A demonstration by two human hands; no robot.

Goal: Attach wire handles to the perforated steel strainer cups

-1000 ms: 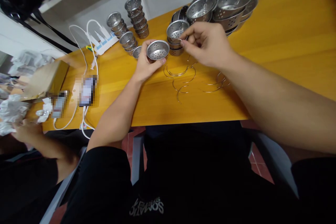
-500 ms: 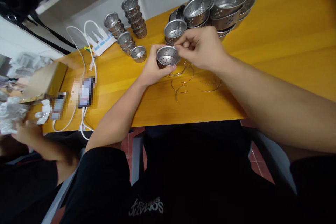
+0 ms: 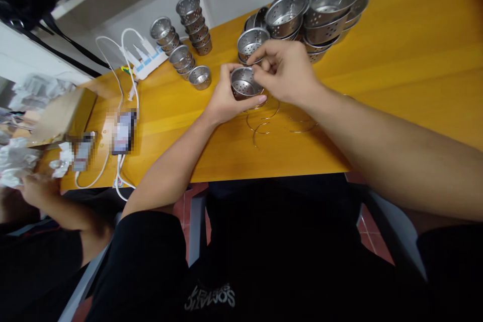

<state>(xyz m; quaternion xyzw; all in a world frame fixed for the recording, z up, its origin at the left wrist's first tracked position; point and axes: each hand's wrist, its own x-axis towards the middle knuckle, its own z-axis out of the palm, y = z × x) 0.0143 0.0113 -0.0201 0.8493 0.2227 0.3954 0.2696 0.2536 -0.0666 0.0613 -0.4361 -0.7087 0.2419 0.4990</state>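
A small perforated metal cup [image 3: 246,84] is gripped by my left hand [image 3: 225,98], thumb along its near side and fingers behind it. The cup's opening is tilted toward me. Over its right rim, my right hand [image 3: 281,68] is closed in a pinch. What lies between those fingertips is too small to make out. Several thin wire rings [image 3: 260,132] lie on the table just below the hands. Behind the right hand stands another perforated cup [image 3: 252,41], partly covered by the fingers.
Larger perforated bowls [image 3: 328,7] are stacked at the back right. Stacks of small cups [image 3: 194,25] and a single cup [image 3: 199,77] stand left of the hands. Farther left are a white power strip [image 3: 151,63], a phone [image 3: 124,131], a cardboard box [image 3: 64,115] and another person's arm [image 3: 62,206].
My left hand has moved slightly right with the cup. The right fingertips have shifted slightly along its rim, still pinched.
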